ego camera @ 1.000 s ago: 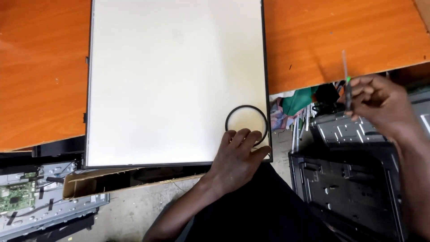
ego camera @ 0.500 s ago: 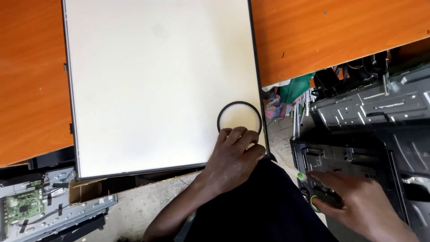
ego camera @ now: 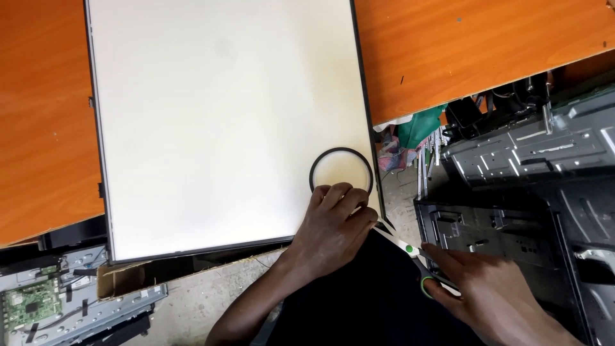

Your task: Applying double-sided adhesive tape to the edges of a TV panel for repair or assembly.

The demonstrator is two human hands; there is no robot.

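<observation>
Scissors (ego camera: 410, 251), blades pointing at the white panel's (ego camera: 224, 122) near right corner, are gripped by the right hand (ego camera: 487, 291). Left hand (ego camera: 333, 227) fingers rest curled on the panel beside a black ring (ego camera: 341, 172). Advisable: steady the panel; cut slowly.

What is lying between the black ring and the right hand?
In the head view, the left hand rests on the white panel just below the black ring; scissors run from it to the right hand.

Orange wooden table (ego camera: 487, 57), green circuit board (ego camera: 29, 304) — dark metal chassis panels (ego camera: 544, 186)
</observation>
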